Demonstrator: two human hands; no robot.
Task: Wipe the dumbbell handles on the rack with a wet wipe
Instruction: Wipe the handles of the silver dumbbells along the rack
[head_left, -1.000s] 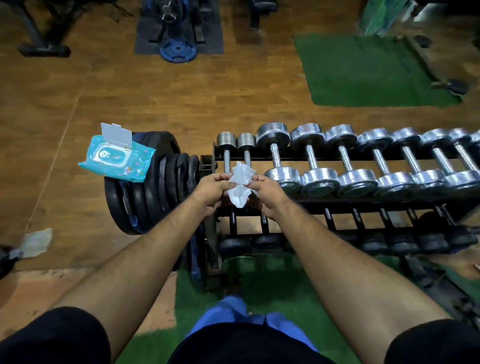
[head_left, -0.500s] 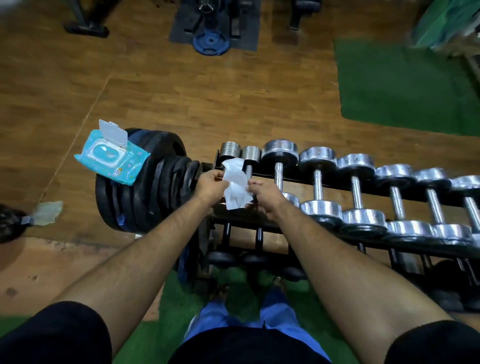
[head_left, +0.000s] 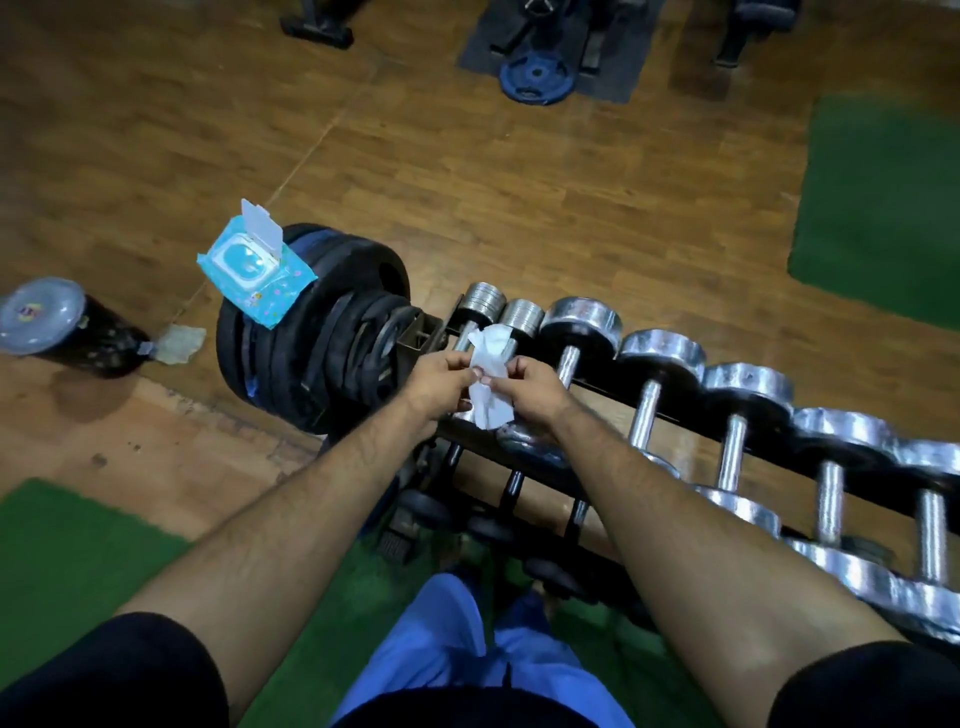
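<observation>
- My left hand (head_left: 441, 376) & right hand (head_left: 530, 387) both pinch the wet wipe (head_left: 488, 379). My grip is tight on it, each hand on one side, just above the left end of the rack (head_left: 691, 410).
- The wipe looks bunched up. I think I should pull it flat 1st, so more of it can wrap round a bar.
- The nearest handle (head_left: 463, 338) is right under the wipe, at the rack's left end. I'd start there, then go along the row to the right.
- To do it well: wrap the wipe round the bar, squeeze, slide end to end & twist a bit.
- More dumbbells (head_left: 644, 410) run along the top rail to the right edge. There's a 2nd row below, harder to reach.
- Black weight plates (head_left: 311, 358) stand touching the rack's left end, so there's not much elbow room for my left arm.
- The wipes pack (head_left: 254, 267) sits on top of the plates, lid open, near if I need a new one.
- A dark tub (head_left: 62, 325) lies on the floor, well apart to the left.
</observation>
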